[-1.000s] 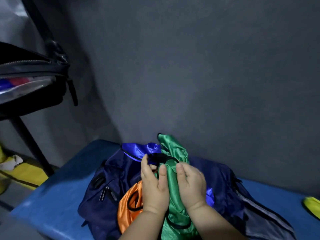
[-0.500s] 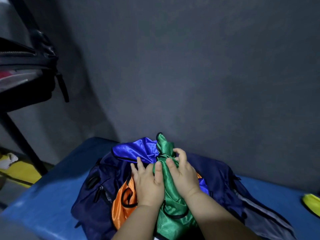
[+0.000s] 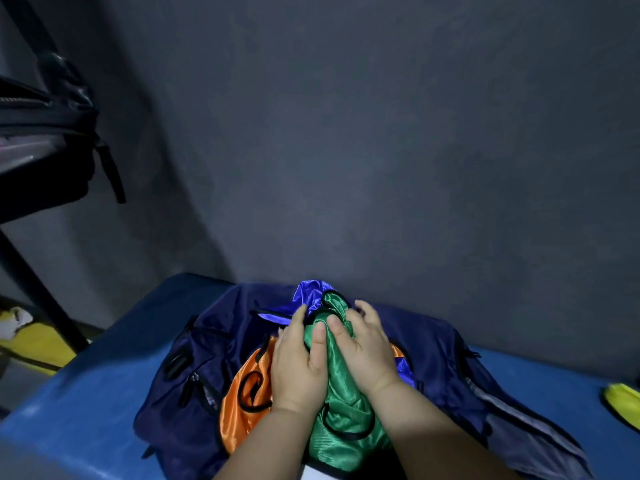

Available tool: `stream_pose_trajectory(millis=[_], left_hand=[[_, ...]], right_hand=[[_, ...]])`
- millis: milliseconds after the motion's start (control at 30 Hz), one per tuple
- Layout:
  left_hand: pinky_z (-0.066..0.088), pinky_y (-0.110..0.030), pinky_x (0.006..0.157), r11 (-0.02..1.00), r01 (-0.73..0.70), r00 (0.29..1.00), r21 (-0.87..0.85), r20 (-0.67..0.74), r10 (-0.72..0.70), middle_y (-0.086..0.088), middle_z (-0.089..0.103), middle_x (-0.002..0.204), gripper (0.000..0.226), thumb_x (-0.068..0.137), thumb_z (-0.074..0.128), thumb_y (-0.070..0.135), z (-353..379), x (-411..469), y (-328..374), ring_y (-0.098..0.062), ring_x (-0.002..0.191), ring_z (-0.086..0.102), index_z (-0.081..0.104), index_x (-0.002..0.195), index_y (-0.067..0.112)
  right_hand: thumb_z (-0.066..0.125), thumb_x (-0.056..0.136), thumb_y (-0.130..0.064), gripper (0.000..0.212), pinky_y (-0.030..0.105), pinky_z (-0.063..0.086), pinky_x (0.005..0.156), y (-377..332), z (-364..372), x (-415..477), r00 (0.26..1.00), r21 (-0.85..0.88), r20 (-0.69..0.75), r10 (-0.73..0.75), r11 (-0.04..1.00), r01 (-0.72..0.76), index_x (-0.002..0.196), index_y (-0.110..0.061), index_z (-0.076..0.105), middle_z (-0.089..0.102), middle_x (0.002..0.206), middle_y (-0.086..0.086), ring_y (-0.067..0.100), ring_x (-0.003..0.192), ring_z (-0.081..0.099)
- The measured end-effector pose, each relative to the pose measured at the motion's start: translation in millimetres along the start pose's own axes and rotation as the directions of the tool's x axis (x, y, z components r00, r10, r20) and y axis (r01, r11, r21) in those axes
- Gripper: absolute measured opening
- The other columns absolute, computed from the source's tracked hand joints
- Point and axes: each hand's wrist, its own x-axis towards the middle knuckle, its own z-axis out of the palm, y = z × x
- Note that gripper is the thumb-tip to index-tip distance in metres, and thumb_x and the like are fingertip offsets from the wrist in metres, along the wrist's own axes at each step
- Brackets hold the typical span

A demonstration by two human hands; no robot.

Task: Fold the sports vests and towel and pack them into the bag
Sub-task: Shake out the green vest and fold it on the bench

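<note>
A navy bag (image 3: 194, 407) lies open on the blue surface (image 3: 86, 403). A green vest (image 3: 343, 420) with black trim sits bunched in its opening, over an orange vest (image 3: 242, 393) and a shiny blue vest (image 3: 308, 294). My left hand (image 3: 299, 365) and my right hand (image 3: 367, 348) lie side by side on the green vest, fingers pointing away from me and pressing the cloth down into the bag. The fingertips curl slightly over the bunched far end. No towel is visible.
A grey wall (image 3: 381, 150) rises right behind the bag. A black bag (image 3: 45, 150) hangs on a dark stand (image 3: 38, 292) at the left. Yellow cloth (image 3: 38, 344) lies on the floor at the left, and something yellow (image 3: 623, 403) lies at the right edge.
Both hands have slid forward along the green vest and pushed its raised end down. The blue vest has been pressed lower into the bag.
</note>
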Motion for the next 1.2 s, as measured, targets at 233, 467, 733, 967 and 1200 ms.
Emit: stream_pose_trajectory(millis=[233, 467, 733, 967, 1200], left_hand=[[0.027, 0.001, 0.089, 0.982, -0.158, 0.985, -0.105, -0.087, 0.149, 0.006, 0.054, 0.113, 0.063, 0.083, 0.037, 0.061, -0.2, -9.0, 18.4, 0.01, 0.105, 0.045, 0.06, 0.12, 0.016], [0.033, -0.018, 0.105, 0.936, -0.202, 0.965, -0.289, -0.22, 0.14, -0.003, 0.052, 0.129, 0.069, 0.083, 0.043, 0.057, 8.1, -22.1, 73.2, -0.012, 0.12, 0.047, 0.046, 0.134, 0.012], [0.037, -0.043, 0.108, 0.899, -0.158, 0.985, -0.408, -0.132, 0.113, -0.001, 0.052, 0.133, 0.077, 0.076, 0.043, 0.065, 24.9, -60.8, 129.8, -0.018, 0.125, 0.048, 0.043, 0.137, 0.018], [0.034, -0.027, 0.108, 0.893, -0.268, 0.963, -0.361, -0.12, 0.241, -0.003, 0.051, 0.136, 0.073, 0.081, 0.039, 0.061, 54.0, -99.9, 187.0, -0.015, 0.127, 0.045, 0.047, 0.136, 0.014], [0.034, -0.026, 0.107, 0.876, -0.288, 0.954, -0.388, -0.04, 0.296, 0.0, 0.05, 0.137, 0.075, 0.079, 0.035, 0.065, 87.6, -132.6, 231.3, -0.01, 0.127, 0.042, 0.046, 0.137, 0.019]], right_hand=[[0.029, 0.071, -0.077, 0.045, 0.03, 0.028, 0.061, 0.0, -7.5, -15.2, 0.976, 0.15, -0.185, -0.117, 0.978, 0.146, 0.071, -0.032, 0.034, 0.041, 0.058, -0.011, 0.003, 0.058, 0.04], [0.032, 0.077, -0.072, 0.051, 0.032, 0.028, 0.06, -19.9, -57.8, -26.7, 0.914, 0.101, -0.337, -0.227, 0.956, 0.275, 0.078, -0.022, 0.04, 0.042, 0.059, -0.008, 0.013, 0.061, 0.042], [0.035, 0.075, -0.073, 0.054, 0.034, 0.036, 0.062, -14.1, -118.0, -62.6, 0.914, 0.19, -0.366, -0.173, 0.948, 0.255, 0.073, -0.019, 0.037, 0.043, 0.061, -0.005, 0.011, 0.061, 0.042], [0.033, 0.078, -0.071, 0.043, 0.03, 0.039, 0.064, 7.2, -179.1, -94.6, 0.879, 0.206, -0.451, -0.156, 0.94, 0.273, 0.073, -0.029, 0.039, 0.051, 0.065, -0.016, 0.006, 0.065, 0.048], [0.033, 0.079, -0.07, 0.049, 0.037, 0.043, 0.07, 29.9, -239.5, -122.9, 0.855, 0.168, -0.494, -0.161, 0.947, 0.275, 0.079, -0.022, 0.045, 0.053, 0.072, -0.007, 0.014, 0.074, 0.052]])
